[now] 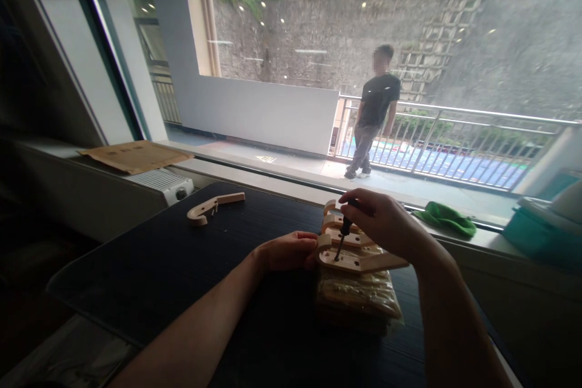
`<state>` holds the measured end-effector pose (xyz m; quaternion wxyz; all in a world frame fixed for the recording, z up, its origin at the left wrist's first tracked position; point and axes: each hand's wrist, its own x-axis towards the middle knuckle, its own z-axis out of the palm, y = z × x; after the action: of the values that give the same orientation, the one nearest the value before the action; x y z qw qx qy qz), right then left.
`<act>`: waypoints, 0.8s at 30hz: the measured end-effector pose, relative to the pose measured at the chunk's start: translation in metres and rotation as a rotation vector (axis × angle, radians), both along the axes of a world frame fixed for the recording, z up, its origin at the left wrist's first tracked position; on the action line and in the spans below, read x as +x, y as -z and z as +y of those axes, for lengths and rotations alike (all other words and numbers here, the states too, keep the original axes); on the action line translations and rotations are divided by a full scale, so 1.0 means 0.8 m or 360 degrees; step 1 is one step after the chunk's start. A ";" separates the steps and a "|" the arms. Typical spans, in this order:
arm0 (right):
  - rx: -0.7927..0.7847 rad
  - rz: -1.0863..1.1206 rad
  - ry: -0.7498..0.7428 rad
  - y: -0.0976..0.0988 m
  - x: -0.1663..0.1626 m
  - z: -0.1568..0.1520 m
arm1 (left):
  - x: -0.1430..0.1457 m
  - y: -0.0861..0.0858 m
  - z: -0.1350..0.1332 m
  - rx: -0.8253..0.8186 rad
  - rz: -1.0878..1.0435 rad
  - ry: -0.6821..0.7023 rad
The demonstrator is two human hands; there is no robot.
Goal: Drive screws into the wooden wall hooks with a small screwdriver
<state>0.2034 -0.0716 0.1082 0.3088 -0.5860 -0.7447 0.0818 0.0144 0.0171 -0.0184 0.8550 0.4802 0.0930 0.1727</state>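
My right hand [384, 218] is closed around the dark handle of a screwdriver [345, 227]. The driver stands nearly upright, its tip at a hole in the nearest wooden hook [348, 262]. At that hook's curled end, my left hand [293, 251] is closed, fingers gripping the side of the curl. Behind it, more wooden hooks [348, 237] lie in a row, partly covered by my right hand. All rest on a plastic-wrapped stack [354, 294]. Further left, a separate wooden hook [204, 209] lies on the black table [150, 267] beside small screws [214, 208].
A brown paper envelope [136, 156] and a white slatted unit [166, 185] are by the sill at left. On the right sill are a green cloth [445, 219] and a teal container [545, 230]. Beyond the window, a person [377, 109] stands by a railing [459, 145].
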 end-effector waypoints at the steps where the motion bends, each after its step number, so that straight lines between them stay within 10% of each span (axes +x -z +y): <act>1: -0.0006 0.0008 -0.0017 -0.001 0.001 0.000 | 0.000 0.000 0.000 -0.0002 0.0001 -0.0004; 24: 0.0017 -0.0054 0.0033 0.001 -0.003 0.003 | -0.001 -0.002 -0.001 0.0001 0.0042 -0.0045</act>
<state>0.2007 -0.0692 0.1077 0.3002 -0.5933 -0.7441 0.0648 0.0137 0.0160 -0.0166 0.8510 0.4814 0.1108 0.1785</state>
